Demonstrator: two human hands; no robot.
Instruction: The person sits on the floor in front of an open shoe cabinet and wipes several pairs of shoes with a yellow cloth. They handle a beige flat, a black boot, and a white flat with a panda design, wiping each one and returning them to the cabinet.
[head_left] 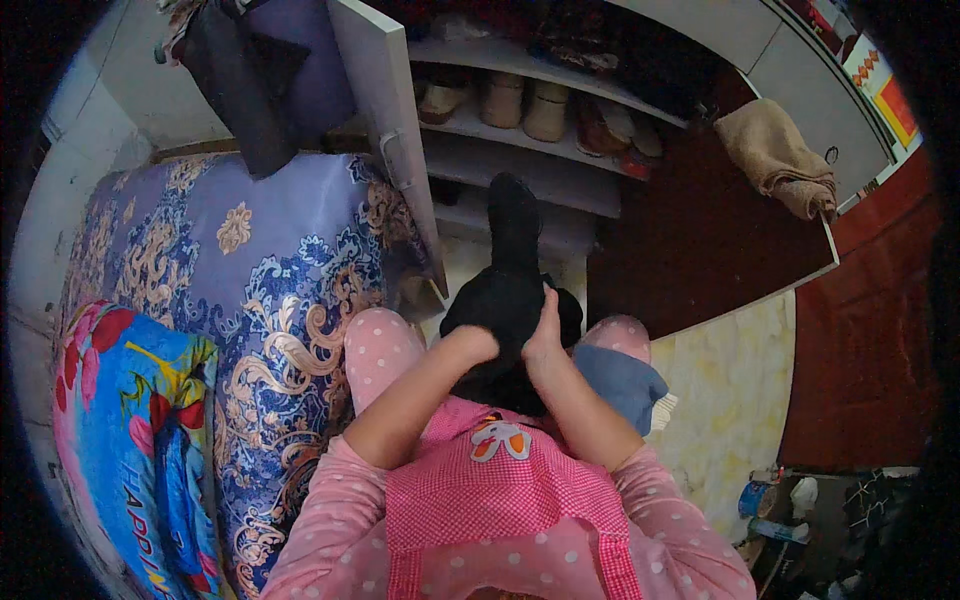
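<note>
A soft black boot [515, 235], tall in the shaft, lies between my knees with its rounded end pointing at the shoe cabinet. My left hand [480, 342] reaches into or under the black material from the left, and its fingers are hidden there. On the right side my right hand [546, 325] grips the boot, thumb upward along it, the other fingers mostly out of sight. More black material bulges beyond my right hand; I cannot tell whether it belongs to the same boot. Folds of black also rest against my pink checked apron [500, 505].
Several shoes [525, 105] stand on shelves in the open cabinet. Its white door [385, 110] is at left, and a brown door [690, 240] carrying a tan cloth [775, 155] at right. A patterned bed [280, 270] holds a bright blanket [135, 420]. Blue-grey fabric [615, 390] sits by my right knee.
</note>
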